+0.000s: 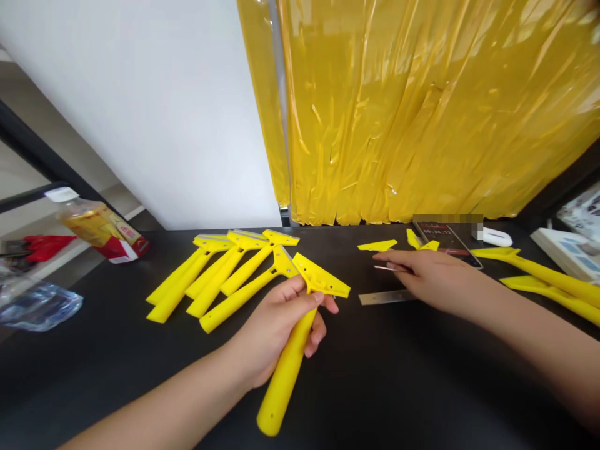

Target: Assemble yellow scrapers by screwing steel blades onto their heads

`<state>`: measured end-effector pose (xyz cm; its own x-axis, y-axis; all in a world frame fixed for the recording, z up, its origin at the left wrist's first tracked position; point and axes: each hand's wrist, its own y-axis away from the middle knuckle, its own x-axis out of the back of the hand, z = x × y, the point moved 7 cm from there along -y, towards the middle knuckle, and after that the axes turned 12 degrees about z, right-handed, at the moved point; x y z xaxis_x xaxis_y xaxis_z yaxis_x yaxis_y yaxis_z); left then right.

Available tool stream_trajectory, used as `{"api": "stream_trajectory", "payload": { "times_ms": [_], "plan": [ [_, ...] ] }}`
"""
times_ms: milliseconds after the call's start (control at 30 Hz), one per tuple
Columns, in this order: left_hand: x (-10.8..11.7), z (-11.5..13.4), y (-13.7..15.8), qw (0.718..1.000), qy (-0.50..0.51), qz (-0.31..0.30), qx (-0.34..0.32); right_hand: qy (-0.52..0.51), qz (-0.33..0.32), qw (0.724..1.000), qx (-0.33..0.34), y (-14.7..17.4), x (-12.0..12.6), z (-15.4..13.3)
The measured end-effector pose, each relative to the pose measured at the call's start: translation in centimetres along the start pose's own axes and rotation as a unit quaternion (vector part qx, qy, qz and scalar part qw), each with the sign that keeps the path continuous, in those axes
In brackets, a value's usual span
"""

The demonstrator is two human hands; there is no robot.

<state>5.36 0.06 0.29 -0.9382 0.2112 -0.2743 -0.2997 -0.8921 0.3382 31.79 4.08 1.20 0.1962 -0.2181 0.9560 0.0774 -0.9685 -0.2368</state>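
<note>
While 4 scrapers (220, 275) lie grouped, left hand (276, 325) grips 1 scraper (293, 350).

Black table (384, 387) with yellow scrapers (220, 275), a flat metal blade (382, 297), a phone (447, 240), a bottle (100, 228).

Head view, down onto near table (375, 387)

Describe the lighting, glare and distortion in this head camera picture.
Head view: bright, even light; glare streaks on the yellow plastic curtain; wide-angle bending tilts the wall and table edges; the left hand with its scraper is sharp, the right hand slightly soft; a blurred patch hides the phone top.
</note>
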Motion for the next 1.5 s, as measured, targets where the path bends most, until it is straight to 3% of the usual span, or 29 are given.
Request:
{"api": "stream_trajectory", "payload": {
  "times_ms": [167,333,667,800,933,1100,1267,1333,1500],
  "plan": [
    [-0.2,-0.2,0.2,0.999,-0.033,-0.016,0.003,-0.046,-0.034,0.998,0.035,1.0,0.2,-1.6],
    [0.0,0.0,0.1,0.999,-0.044,-0.003,-0.001,-0.101,-0.132,0.985,0.037,2.2,0.0,-2.6],
    [0.1,-0.4,-0.1,0.998,-0.067,-0.021,0.007,-0.221,-0.180,0.958,0.027,2.4,-0.7,-3.2],
    [0.0,-0.4,0.0,0.999,-0.051,-0.013,0.012,-0.308,-0.208,0.928,0.021,2.4,-0.4,-4.2],
    [-0.3,-0.4,0.1,0.999,-0.035,-0.006,0.016,-0.440,-0.194,0.876,-0.047,2.4,0.1,-5.2],
    [-1.3,-0.8,1.0,0.994,-0.085,-0.054,0.046,-0.566,-0.160,0.801,-0.116,3.4,-0.2,-7.2],
    [-2.2,-1.0,2.2,0.986,-0.125,-0.101,0.045,-0.615,-0.151,0.764,-0.126,4.5,-0.9,-8.6],
    [-2.3,-1.1,2.4,0.985,-0.138,-0.101,0.033,-0.612,-0.150,0.765,-0.131,4.7,-1.0,-8.8],
    [-2.4,-1.2,2.4,0.984,-0.157,-0.079,0.011,-0.582,-0.106,0.798,-0.117,4.8,-0.7,-9.1]
  ]
}}
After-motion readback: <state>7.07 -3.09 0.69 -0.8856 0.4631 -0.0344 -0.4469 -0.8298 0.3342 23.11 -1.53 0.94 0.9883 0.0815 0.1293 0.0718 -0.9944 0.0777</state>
